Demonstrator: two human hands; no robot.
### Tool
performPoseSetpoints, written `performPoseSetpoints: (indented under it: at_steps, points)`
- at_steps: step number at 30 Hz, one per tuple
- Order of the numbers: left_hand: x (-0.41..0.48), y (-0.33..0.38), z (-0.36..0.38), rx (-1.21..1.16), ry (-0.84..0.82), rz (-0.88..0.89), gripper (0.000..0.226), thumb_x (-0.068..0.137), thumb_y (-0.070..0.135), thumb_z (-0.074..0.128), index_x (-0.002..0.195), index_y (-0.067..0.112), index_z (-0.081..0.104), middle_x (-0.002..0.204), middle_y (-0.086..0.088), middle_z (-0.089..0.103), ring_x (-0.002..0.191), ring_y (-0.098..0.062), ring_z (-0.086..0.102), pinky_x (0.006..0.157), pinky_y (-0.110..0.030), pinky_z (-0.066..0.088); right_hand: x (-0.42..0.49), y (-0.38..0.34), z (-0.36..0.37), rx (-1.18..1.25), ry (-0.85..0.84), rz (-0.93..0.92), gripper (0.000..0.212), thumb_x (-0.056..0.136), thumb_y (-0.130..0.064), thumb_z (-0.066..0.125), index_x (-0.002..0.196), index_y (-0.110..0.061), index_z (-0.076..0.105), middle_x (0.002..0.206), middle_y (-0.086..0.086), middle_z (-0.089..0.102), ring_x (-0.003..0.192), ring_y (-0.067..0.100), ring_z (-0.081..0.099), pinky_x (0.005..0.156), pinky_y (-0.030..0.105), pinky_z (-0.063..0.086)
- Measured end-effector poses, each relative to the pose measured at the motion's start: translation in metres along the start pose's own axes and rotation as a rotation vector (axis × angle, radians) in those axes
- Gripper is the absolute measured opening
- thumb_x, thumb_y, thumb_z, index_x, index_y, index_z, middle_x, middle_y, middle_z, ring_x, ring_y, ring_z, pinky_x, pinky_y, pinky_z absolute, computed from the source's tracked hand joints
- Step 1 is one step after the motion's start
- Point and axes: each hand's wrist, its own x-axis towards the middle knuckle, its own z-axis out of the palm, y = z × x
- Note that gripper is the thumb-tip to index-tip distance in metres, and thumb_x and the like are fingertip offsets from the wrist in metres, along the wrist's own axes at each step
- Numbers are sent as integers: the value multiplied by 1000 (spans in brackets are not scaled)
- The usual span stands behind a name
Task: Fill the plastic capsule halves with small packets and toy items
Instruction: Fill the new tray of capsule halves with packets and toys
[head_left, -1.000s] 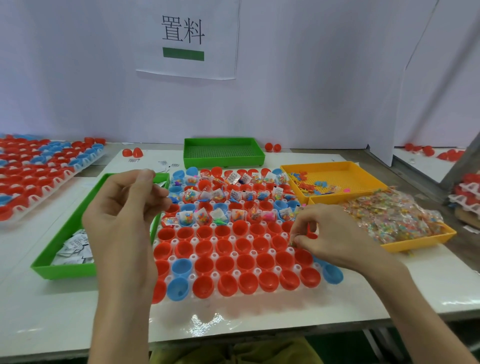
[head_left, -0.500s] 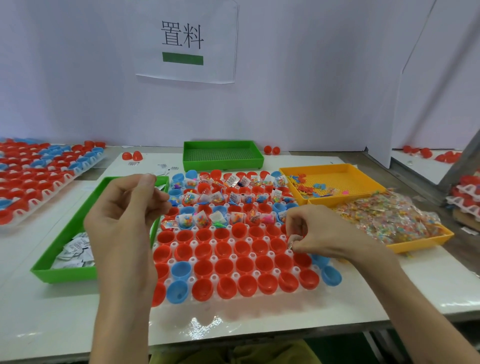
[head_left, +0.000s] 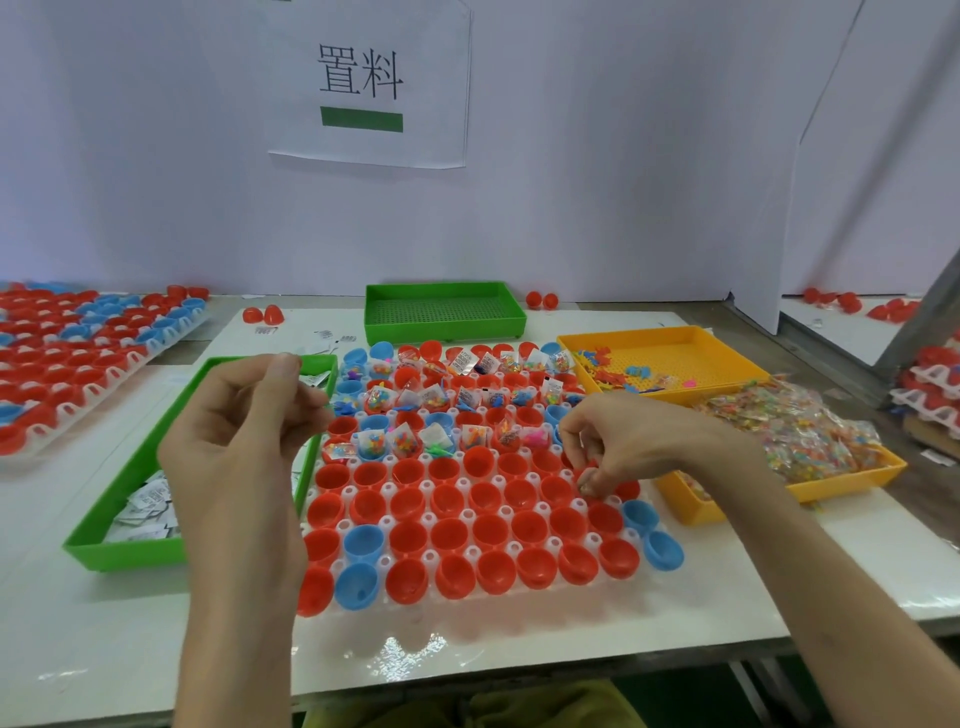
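Two hands are working above the counter (head_left: 93, 613). To the left of the left hand (head_left: 244, 431) a green tray (head_left: 124, 553) is lying with its long side running away from the person, and flat white paper packets (head_left: 148, 506) are resting in it. The left hand is hanging raised, fingers curled, thumb meeting forefinger; whether something is pinched there, I cannot tell. Between both hands a white grid tray (head_left: 426, 487) is holding the capsule halves (head_left: 452, 535), smooth glossy round cups, mostly red, some blue. The rows beyond the hands are carrying packets and toys; the near rows are standing empty. The right hand (head_left: 639, 447) is curling downward and pinching a small packet (head_left: 588, 486) just over an empty red cup under its fingertips. So I judge the coming move is going straight down, and the right hand is the nearer one. Right of this hand a yellow tray (head_left: 841, 480) is holding a heap of clear crinkly packets (head_left: 789, 431).
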Motion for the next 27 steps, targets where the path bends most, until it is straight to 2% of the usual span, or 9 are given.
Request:
performPoseSetpoints:
  at_steps: [3, 9, 17, 19, 21, 24, 26, 27]
  points:
    - [2, -1, -3, -7, 15, -1, 24, 98, 16, 63, 79, 27, 73, 69, 6, 65, 68, -10, 61, 71, -20, 55, -1, 3, -4, 3, -12, -25, 22, 75, -20, 86, 73, -25, 65, 58, -12, 57, 49, -3, 52, 55, 19, 43]
    - [7, -4, -9, -11, 40, -14, 19, 96, 17, 65, 80, 25, 72, 68, 6, 65, 68, -10, 61, 71, -19, 54, -6, 3, -5, 11, 6, -46, 20, 78, -17, 83, 79, -28, 66, 70, -8, 64, 62, 5, 59, 62, 25, 51]
    - [6, -5, -9, -20, 39, -9, 16, 96, 18, 66, 82, 24, 72, 68, 6, 65, 68, -9, 61, 72, -18, 54, -14, 4, -8, 8, 4, -66, 27, 80, -8, 79, 83, -33, 67, 74, -7, 69, 63, -2, 65, 59, 16, 50]
    - [9, -5, -14, 11, 14, 4, 15, 96, 19, 66, 84, 25, 72, 70, 6, 67, 68, -10, 63, 71, -19, 55, -18, 8, -11, 39, 10, -76, 26, 81, -12, 79, 85, -35, 69, 75, -9, 70, 68, -2, 66, 59, 15, 49]
    - [18, -6, -27, 208, -57, 33, 16, 95, 21, 67, 83, 30, 72, 75, 7, 71, 72, -12, 67, 72, -28, 58, -24, 17, -17, 106, 80, -95, 19, 82, -23, 80, 85, -39, 71, 76, -14, 69, 71, -3, 64, 60, 13, 48]
    - [32, -12, -62, 826, -176, 20, 23, 91, 22, 71, 82, 43, 68, 86, 15, 71, 84, -11, 68, 71, -31, 48, -28, 48, -23, 218, 364, -39, 9, 86, -30, 76, 83, -38, 73, 83, -12, 69, 74, 3, 63, 61, 18, 47]
    - [32, -15, -80, 980, -258, -110, 32, 90, 16, 72, 85, 47, 65, 94, 12, 71, 89, -17, 67, 75, -37, 48, -27, 74, -21, 204, 504, 111, 9, 88, -28, 75, 90, -35, 70, 96, -7, 68, 81, 8, 62, 64, 25, 46]
    - [31, -16, -83, 1022, -297, -158, 34, 90, 15, 72, 87, 48, 64, 98, 10, 72, 90, -17, 67, 79, -40, 50, -26, 86, -17, 185, 502, 197, 12, 88, -29, 75, 97, -33, 68, 105, -5, 66, 87, 12, 61, 68, 27, 45]
